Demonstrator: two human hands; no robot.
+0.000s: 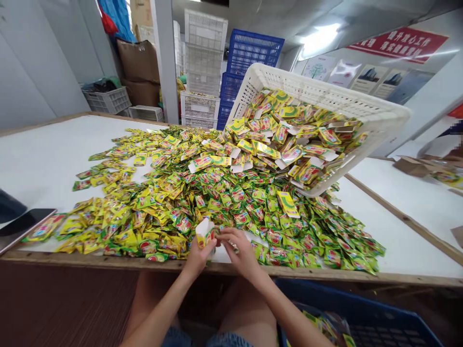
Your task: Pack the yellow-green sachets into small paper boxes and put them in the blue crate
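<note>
Near the table's front edge, my left hand [198, 254] is closed on a small yellow box [204, 233] whose white flap stands open at the top. Just to its right is my right hand [239, 248], its fingers bent and pressed together beside the box, with part of a small packet showing at the fingertips. Behind and around both hands spreads a large heap of green and yellow packets [227, 193]. A single yellow box [288, 204] lies on the heap to the right. Above the heap, a tilted white basket [376, 113] holds many small open-flapped boxes.
A phone [27, 226] lies at the left edge on the white table [47, 154]. Below the table at the right is a blue crate [383, 318] with packets. White crates [204, 58] and blue crates [253, 48] are stacked behind. Part of a person shows at the far right.
</note>
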